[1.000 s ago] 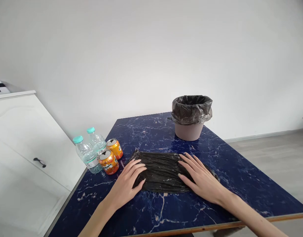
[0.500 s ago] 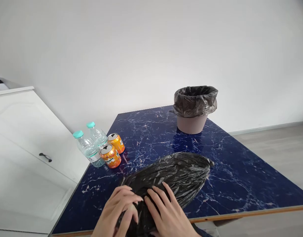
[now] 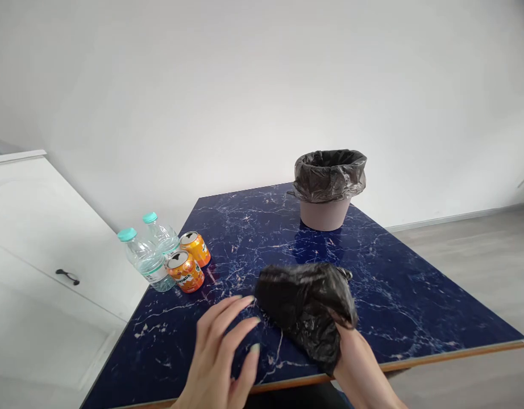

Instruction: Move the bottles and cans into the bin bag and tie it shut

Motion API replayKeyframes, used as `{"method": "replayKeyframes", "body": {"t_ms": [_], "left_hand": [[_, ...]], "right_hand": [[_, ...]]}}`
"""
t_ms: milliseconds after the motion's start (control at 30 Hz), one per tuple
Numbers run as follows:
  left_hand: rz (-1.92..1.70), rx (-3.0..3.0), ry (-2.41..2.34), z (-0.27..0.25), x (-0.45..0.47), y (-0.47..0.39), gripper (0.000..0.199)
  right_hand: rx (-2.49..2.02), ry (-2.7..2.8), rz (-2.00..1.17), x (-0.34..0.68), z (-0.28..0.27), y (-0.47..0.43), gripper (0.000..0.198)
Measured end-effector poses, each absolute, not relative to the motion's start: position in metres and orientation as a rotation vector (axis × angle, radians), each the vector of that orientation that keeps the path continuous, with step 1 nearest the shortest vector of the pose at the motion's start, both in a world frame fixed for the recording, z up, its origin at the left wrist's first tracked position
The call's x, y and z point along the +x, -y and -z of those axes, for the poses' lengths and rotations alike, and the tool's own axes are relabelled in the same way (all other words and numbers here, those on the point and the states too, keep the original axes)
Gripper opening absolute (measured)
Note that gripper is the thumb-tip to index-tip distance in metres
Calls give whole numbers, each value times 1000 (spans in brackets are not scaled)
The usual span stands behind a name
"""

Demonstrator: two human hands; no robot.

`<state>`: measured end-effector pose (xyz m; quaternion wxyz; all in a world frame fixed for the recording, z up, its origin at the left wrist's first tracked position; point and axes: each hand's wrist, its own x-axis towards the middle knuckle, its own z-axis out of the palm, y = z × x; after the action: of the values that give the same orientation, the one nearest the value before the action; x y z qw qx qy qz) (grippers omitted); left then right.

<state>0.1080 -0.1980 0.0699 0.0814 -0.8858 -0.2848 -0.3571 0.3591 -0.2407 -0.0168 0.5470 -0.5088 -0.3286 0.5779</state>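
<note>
A black plastic garbage bag is bunched up at the front of the blue marbled table. My right hand grips it from the near right side, its fingers hidden in the folds of plastic. The bag's far end, with a small twisted tip, points to the right. My left hand hovers over the table's front, just left of the bag and apart from it. Its fingers are spread and slightly curled, with nothing in them.
Two clear bottles with turquoise caps and two orange drink cans stand at the table's left edge. A pinkish-grey trash bin lined with a black bag stands at the back right. A white cabinet is at left.
My right hand has moved right, taking the near part of the bag with it and folding the bag shorter. My left hand has come off the bag and opened.
</note>
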Motion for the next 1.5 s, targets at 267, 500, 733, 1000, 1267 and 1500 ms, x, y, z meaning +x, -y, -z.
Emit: {"method": "replayKeyframes", "body": {"t_ms": [267,500,733,1000,1267,1500], "left_hand": [[287,-3002,791,-50,172,157,71],[194,-3139,736,-37,188,137,70],[148,-3284,668,-42,188,114,74],[503,-3059,1193,-27,122,73,43],[690,-2951,1183,-18,115,74,32],[689,-2953,1191,-16,113,74,32]], "right_hand": [[-1551,769,-899,399,-31,233,94],[-1525,1701,155,366,-31,229,66],[-1765,1868,111,357,27,198,70],[-2037,1872,5,377,27,192,73],[-2325,1756,18,431,34,154,73],[-2468,1593,-39,490,36,122,76]]}}
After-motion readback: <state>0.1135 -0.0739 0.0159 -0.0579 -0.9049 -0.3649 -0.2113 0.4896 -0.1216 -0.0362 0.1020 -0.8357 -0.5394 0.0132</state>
